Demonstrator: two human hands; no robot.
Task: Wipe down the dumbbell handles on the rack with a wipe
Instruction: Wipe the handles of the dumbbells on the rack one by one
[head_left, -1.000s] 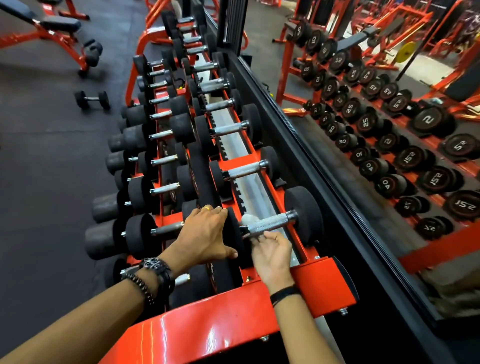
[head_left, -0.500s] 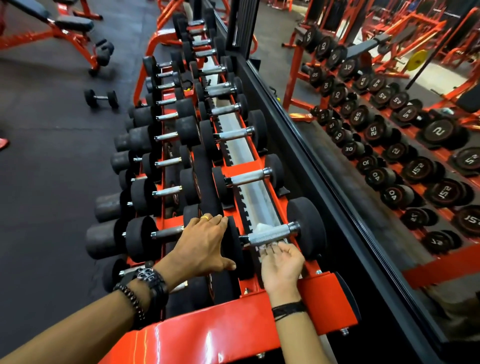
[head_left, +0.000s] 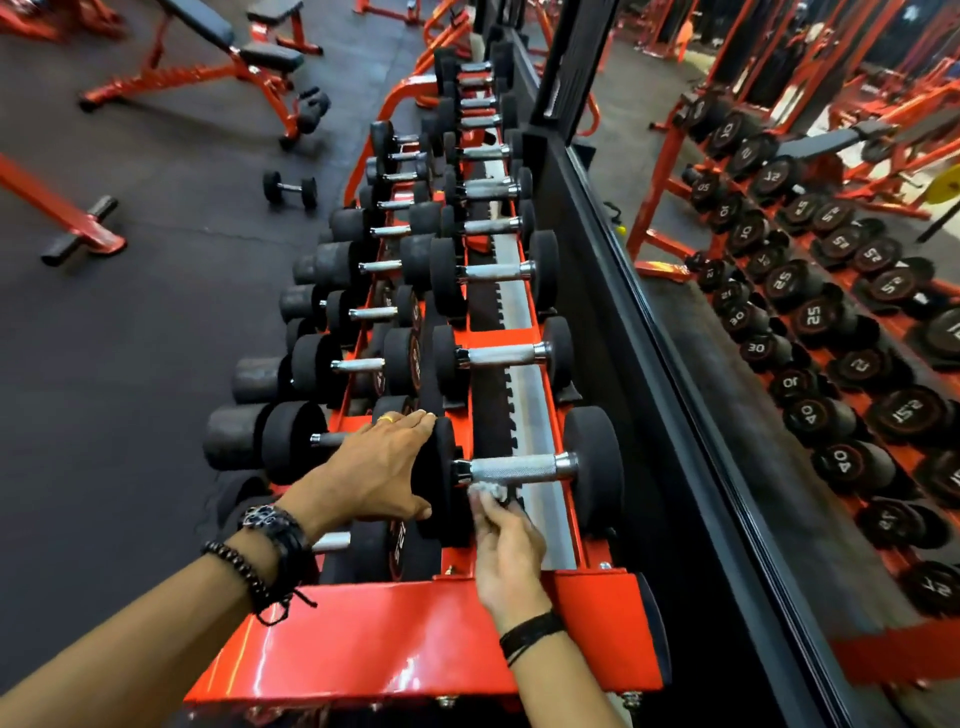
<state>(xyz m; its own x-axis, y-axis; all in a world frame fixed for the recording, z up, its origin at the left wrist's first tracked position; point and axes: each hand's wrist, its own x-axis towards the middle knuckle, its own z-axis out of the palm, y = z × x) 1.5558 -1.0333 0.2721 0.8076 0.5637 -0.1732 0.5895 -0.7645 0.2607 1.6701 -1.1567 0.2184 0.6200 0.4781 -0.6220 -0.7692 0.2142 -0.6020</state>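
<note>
A person is standing at the near end of a long red steel dumbbell rack (head_left: 395, 639) and looking down along its top tier. The right hand (head_left: 506, 551) is pinching a small crumpled white wipe (head_left: 487, 490) between its curled fingers, and the wipe is touching the underside of the knurled chrome handle (head_left: 511, 468) of the nearest black rubber-headed dumbbell (head_left: 592, 462), close to that handle's left end. The dumbbell is lying across the top tier with 1 head on each rail.

The left hand (head_left: 382, 470) is lying open, with its fingers straight and spread over the left head (head_left: 441, 478) of that same dumbbell, the thumb reaching down the head's near face. A gold ring (head_left: 385, 418) is sitting on 1 finger, and a black watch (head_left: 262, 517) and a dark beaded bracelet (head_left: 236, 566) are circling the left wrist. A thin black band (head_left: 530, 631) is circling the right wrist.

More chrome-handled black dumbbells (head_left: 498, 356) are lining the top tier farther along, and a lower row is sitting to the left of them. A wall mirror (head_left: 779, 312) is running along the right of the rack and reflecting numbered dumbbell heads. On the dark rubber floor (head_left: 104, 338) to the left, 1 small loose dumbbell (head_left: 290, 188) is lying near a red-framed adjustable bench (head_left: 208, 47).
</note>
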